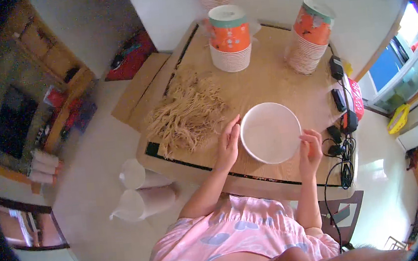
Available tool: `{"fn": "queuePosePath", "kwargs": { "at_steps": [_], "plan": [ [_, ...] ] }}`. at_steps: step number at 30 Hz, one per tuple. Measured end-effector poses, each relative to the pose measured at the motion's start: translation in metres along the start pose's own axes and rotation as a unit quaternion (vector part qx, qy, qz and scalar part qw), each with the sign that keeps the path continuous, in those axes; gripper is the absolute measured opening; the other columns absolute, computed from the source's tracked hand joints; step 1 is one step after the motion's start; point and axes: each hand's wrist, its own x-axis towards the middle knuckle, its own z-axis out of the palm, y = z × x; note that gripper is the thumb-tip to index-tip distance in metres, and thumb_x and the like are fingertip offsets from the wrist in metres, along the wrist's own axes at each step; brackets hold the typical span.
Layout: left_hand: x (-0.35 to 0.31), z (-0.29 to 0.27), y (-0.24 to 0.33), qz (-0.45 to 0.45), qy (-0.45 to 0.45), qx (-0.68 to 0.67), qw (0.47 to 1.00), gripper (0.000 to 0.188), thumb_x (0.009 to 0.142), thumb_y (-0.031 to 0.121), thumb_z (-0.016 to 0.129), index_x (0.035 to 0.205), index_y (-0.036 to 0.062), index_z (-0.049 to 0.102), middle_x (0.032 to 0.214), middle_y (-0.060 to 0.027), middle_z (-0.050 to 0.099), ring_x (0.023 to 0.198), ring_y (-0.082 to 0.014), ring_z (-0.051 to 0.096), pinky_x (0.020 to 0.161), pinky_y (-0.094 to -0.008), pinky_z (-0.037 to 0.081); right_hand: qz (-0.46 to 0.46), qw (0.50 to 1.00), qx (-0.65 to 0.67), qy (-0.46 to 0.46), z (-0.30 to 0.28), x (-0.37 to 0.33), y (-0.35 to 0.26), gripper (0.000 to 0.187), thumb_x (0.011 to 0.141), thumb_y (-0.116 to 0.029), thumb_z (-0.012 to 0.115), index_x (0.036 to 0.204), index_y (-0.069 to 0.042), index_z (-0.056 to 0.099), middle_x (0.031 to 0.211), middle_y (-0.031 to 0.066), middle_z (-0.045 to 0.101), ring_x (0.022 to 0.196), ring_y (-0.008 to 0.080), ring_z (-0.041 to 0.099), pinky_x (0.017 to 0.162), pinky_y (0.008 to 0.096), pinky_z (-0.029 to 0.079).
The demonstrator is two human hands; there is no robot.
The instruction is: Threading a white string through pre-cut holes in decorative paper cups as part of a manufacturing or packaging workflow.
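**2 Hands Steadying a White Bowl Near the Table's Front Edge**

The person is holding a white paper bowl (271, 132) between both hands over the wooden table (269, 78). The left hand (228, 146) is lying flat against the bowl's left rim, fingers pressed together and extended. The right hand (311, 147) is curling at the right rim, fingers bent as if pinching the edge, though the exact contact is too small to tell.

The bowl is sitting near the table's front edge, just right of a loose pile of tan noodle-like strands (188, 115). It is looking round, shallow and plain white inside, apparently empty, with a thin rim.

Judging from this, the light bowl could be buckling or tipping if either hand squeezes unevenly, since thin paper walls give easily. Being close to the front edge, it could also be sliding off toward the person's lap. A tangle of black cables and chargers (342, 133) is lying just beside the right hand, and a careless elbow could be snagging them.

2 stacks of bowls, each topped with an orange cup (229, 29), are standing at the far side, well apart.
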Motion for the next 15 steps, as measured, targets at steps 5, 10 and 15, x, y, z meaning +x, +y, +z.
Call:
{"fn": "queuePosePath", "kwargs": {
  "at_steps": [5,10,15],
  "plan": [
    [0.002,-0.048,-0.016,0.068,0.093,0.16,0.98,0.011,0.084,0.008,0.058,0.093,0.0032,0.061,0.09,-0.0043,0.061,0.076,-0.0101,0.056,0.066,-0.0237,0.045,0.021,0.997,0.004,0.079,-0.016,-0.02,0.009,0.011,0.083,-0.011,0.055,0.087,-0.001,0.057,0.099,0.0119,0.052,0.095,0.0224,0.05,0.083,0.0306,0.041],
    [-0.009,-0.111,-0.05,0.052,0.126,0.263,0.955,0.013,0.084,0.013,0.06,0.092,0.0037,0.062,0.086,-0.0037,0.061,0.076,-0.0119,0.055,0.067,-0.0242,0.044,0.012,0.999,0.036,0.009,-0.02,-0.055,0.001,0.005,0.083,0.0,0.049,0.087,0.001,0.053,0.091,0.0099,0.051,0.083,0.0168,0.049,0.073,0.0253,0.041],
    [0.036,-0.11,-0.038,0.101,0.05,0.457,0.883,0.01,0.083,0.013,0.06,0.09,0.0074,0.063,0.086,-0.0079,0.059,0.085,-0.0197,0.053,0.076,-0.0353,0.043,0.034,0.996,0.066,-0.05,-0.006,-0.073,-0.005,0.008,0.087,-0.007,0.05,0.086,0.0,0.054,0.09,0.0104,0.05,0.077,0.0151,0.049,0.068,0.0246,0.042]
  ]
}}
